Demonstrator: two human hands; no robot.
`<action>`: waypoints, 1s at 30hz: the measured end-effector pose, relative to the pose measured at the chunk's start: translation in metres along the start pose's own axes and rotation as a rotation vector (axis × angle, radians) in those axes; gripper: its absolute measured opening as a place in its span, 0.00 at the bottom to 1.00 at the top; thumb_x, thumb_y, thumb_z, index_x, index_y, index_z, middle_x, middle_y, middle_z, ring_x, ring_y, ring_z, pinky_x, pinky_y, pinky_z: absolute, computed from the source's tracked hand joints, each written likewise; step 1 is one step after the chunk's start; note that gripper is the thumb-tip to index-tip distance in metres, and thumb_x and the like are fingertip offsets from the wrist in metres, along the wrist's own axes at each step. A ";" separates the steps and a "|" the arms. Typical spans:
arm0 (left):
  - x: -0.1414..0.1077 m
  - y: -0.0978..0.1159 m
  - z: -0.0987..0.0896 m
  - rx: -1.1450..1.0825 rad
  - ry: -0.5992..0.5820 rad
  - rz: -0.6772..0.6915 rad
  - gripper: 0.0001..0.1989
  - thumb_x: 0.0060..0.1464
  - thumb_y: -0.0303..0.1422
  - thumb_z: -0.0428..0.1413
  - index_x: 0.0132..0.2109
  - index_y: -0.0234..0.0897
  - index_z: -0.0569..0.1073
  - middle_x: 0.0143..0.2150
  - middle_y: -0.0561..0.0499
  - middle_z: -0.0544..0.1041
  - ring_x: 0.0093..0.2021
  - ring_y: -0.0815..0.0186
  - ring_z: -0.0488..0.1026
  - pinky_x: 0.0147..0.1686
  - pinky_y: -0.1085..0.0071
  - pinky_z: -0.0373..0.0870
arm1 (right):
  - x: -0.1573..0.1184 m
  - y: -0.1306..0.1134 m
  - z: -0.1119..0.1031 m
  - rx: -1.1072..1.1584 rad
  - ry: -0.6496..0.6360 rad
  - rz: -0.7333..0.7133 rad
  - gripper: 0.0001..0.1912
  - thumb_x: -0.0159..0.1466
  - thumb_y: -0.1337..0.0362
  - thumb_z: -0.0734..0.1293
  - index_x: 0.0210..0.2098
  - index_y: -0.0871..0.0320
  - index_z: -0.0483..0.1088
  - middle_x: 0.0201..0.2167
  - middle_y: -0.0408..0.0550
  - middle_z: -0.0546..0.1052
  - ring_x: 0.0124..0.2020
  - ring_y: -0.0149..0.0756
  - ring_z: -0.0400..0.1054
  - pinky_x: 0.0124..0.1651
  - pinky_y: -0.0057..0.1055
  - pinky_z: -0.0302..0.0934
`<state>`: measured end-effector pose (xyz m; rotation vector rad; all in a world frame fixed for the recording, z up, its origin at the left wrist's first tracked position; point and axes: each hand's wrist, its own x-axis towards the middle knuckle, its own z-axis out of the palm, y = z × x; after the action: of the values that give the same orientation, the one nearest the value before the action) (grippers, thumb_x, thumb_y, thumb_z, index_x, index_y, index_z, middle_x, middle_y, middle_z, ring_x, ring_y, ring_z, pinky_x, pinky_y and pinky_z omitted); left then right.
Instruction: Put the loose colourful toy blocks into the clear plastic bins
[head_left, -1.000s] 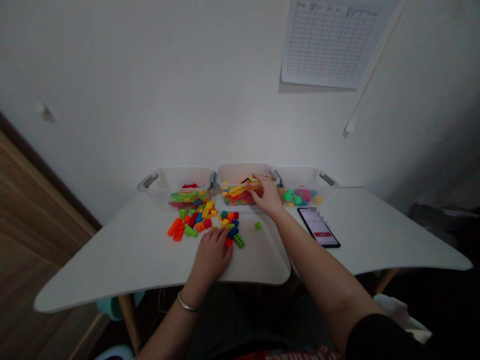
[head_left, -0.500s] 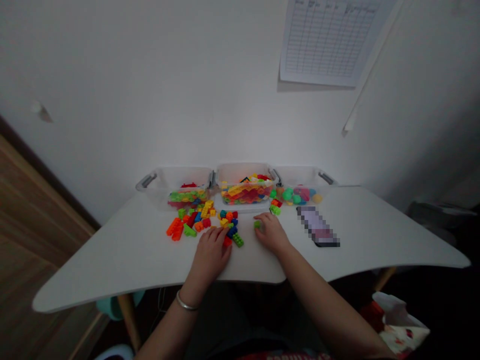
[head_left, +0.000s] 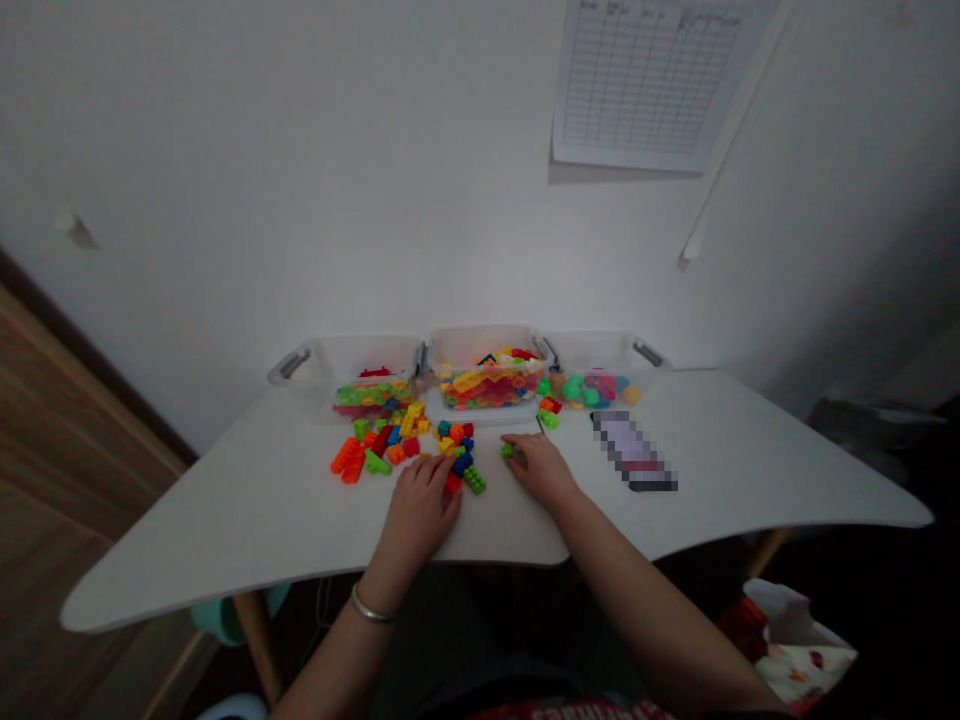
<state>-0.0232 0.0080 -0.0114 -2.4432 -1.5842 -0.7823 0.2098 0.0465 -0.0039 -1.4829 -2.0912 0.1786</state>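
Observation:
My left hand [head_left: 422, 497] rests palm down at the near side of a loose pile of toy building bricks. An orange-red building brick [head_left: 453, 483] sits between its thumb and index finger, partly covered by them. Right beside those fingers lie a blue brick [head_left: 463, 463] and a green studded brick [head_left: 475, 481]. To the right, my right hand [head_left: 543, 470] is closed on a small green building brick [head_left: 507, 451], gripped between thumb and fingertips. Left of the left hand are an orange brick [head_left: 348, 460] and a light green piece [head_left: 377, 462].
Three clear boxes stand against the wall: left [head_left: 315, 395] and middle [head_left: 487, 345] with bricks, right [head_left: 600, 350] with round coloured pieces. A phone [head_left: 634, 452] with a blurred screen lies right of my right hand. The white table [head_left: 225, 510] curves inward in front.
The right hand has shifted very slightly, and the green brick now shows at its fingertips. My left hand stays in place; the whole view has drifted a little.

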 end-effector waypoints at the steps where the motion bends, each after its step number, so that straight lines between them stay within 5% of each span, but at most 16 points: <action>1: 0.000 0.000 0.000 -0.001 0.002 0.000 0.21 0.59 0.35 0.50 0.59 0.34 0.69 0.55 0.40 0.73 0.56 0.53 0.68 0.58 0.50 0.65 | 0.000 0.000 0.000 0.001 -0.004 -0.001 0.22 0.60 0.69 0.67 0.54 0.56 0.71 0.47 0.52 0.78 0.49 0.45 0.70 0.56 0.40 0.62; 9: -0.001 -0.002 0.003 -0.009 0.021 -0.009 0.22 0.59 0.36 0.51 0.59 0.37 0.69 0.55 0.41 0.74 0.57 0.52 0.68 0.58 0.51 0.65 | 0.001 0.004 0.009 0.111 0.068 -0.035 0.15 0.59 0.71 0.65 0.46 0.56 0.73 0.43 0.51 0.77 0.45 0.41 0.70 0.52 0.38 0.64; 13: -0.001 -0.002 0.003 -0.012 0.018 -0.001 0.22 0.59 0.35 0.50 0.59 0.37 0.68 0.55 0.41 0.74 0.57 0.52 0.68 0.58 0.50 0.65 | 0.012 0.008 0.004 0.235 0.306 0.072 0.12 0.57 0.68 0.65 0.42 0.57 0.71 0.37 0.50 0.76 0.38 0.40 0.69 0.44 0.37 0.66; 18: 0.000 -0.003 0.004 -0.010 0.013 -0.003 0.22 0.59 0.35 0.50 0.59 0.36 0.69 0.55 0.40 0.74 0.56 0.53 0.68 0.58 0.49 0.65 | 0.049 0.008 -0.031 0.298 0.579 0.104 0.14 0.62 0.59 0.64 0.45 0.58 0.71 0.40 0.53 0.76 0.41 0.43 0.69 0.47 0.40 0.64; 23: -0.001 -0.004 0.004 -0.025 0.023 0.005 0.22 0.58 0.35 0.51 0.59 0.38 0.69 0.55 0.41 0.74 0.57 0.53 0.68 0.58 0.49 0.65 | 0.096 0.004 -0.061 0.230 0.553 0.052 0.19 0.67 0.56 0.60 0.51 0.54 0.73 0.42 0.51 0.79 0.45 0.43 0.70 0.52 0.41 0.61; 30: -0.001 -0.004 0.004 -0.008 0.015 0.000 0.22 0.59 0.35 0.49 0.59 0.37 0.68 0.55 0.41 0.74 0.57 0.52 0.67 0.58 0.49 0.65 | 0.126 -0.007 -0.053 0.000 0.408 0.074 0.16 0.67 0.57 0.61 0.47 0.53 0.77 0.42 0.51 0.80 0.46 0.43 0.70 0.54 0.43 0.59</action>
<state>-0.0254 0.0100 -0.0157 -2.4371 -1.5785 -0.8073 0.2022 0.1463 0.0890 -1.4556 -1.7117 -0.0916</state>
